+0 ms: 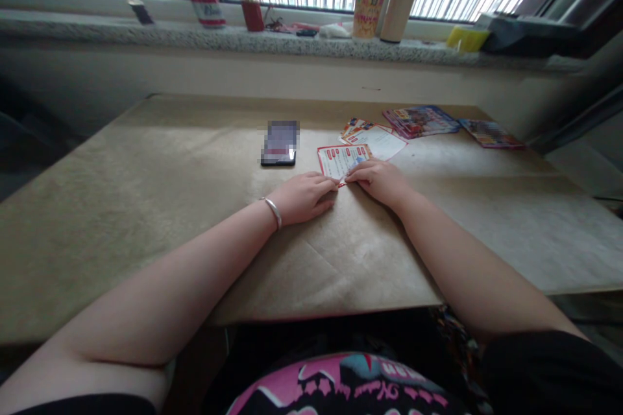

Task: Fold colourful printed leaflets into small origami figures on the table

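Note:
A printed card [338, 159] with a red border lies on the table, its near edge partly covered by my fingers. My left hand [306, 198], with a silver bangle at the wrist, rests low beside it; the fingers are stretched out and the fingertips touch the near edge. On the right-hand corner, my right hand [379, 179] has its fingers bent and closed over the card. Just behind are more cards, one mostly white [382, 139] and one with an orange picture [357, 124], overlapping each other.
A phone [280, 142] lies left of the cards. Farther right are a pile of colourful cards or booklets [421, 120] and another stack [491, 133]. The windowsill [302, 42] holds a red can [204, 0], a red bottle [252, 11], a patterned cup [370, 3] and a yellow item [467, 39].

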Tool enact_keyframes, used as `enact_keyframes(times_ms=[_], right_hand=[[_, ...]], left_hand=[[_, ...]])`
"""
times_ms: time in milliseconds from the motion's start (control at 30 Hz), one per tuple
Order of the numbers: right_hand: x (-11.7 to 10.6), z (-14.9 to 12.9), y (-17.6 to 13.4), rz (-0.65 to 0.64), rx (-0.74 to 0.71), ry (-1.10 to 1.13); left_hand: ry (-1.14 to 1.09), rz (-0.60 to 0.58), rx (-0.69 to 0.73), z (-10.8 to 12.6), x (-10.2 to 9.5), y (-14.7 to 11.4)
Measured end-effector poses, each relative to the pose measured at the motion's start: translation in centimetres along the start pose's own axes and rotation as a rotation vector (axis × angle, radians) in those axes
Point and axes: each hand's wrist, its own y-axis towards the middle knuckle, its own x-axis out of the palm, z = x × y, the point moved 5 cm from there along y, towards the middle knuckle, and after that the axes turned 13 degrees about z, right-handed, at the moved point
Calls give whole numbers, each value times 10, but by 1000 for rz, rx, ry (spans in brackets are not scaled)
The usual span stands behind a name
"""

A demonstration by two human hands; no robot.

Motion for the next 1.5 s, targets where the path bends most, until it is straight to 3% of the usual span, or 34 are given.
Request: enact_keyframes(times_ms=[400, 867, 1167, 1500], right_hand=[[7, 18, -1, 51, 91, 26], [16, 21, 1, 76, 85, 64], [14, 15, 1, 78, 24, 102], [16, 19, 0, 73, 58, 139]], left_hand=[[93, -43, -28, 2, 8, 0], [120, -53, -25, 6, 9, 3], [112, -139, -7, 4, 14, 0], [135, -237, -49, 1, 19, -2]])
